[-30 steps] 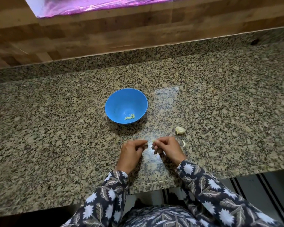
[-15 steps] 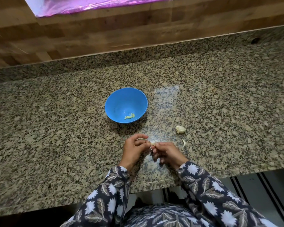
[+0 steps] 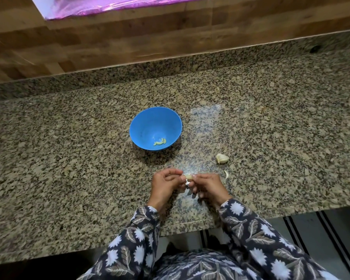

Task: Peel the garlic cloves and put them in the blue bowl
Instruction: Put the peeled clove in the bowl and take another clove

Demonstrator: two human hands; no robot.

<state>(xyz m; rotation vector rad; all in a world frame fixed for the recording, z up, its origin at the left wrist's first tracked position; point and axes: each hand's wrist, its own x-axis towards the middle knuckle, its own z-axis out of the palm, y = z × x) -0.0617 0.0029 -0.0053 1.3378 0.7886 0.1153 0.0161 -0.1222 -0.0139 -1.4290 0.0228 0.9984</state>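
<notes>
The granite surface ran wide to both sides. A low upstand under a wood-panelled wall bounded it at the back, and its front edge lay just before the person's body. The blue bowl stood upright near the middle, well clear of every edge, with bare stone to its left and behind it. A few peeled cloves lay in its bottom. Right of the bowl and apart from it lay a chunk of unpeeled garlic, and nearer the hands a pale sliver (clove or skin, too small to tell). The left hand and right hand met fingertip to fingertip between bowl and front edge. Both pinched one garlic clove, with the remaining fingers curled under.
</notes>
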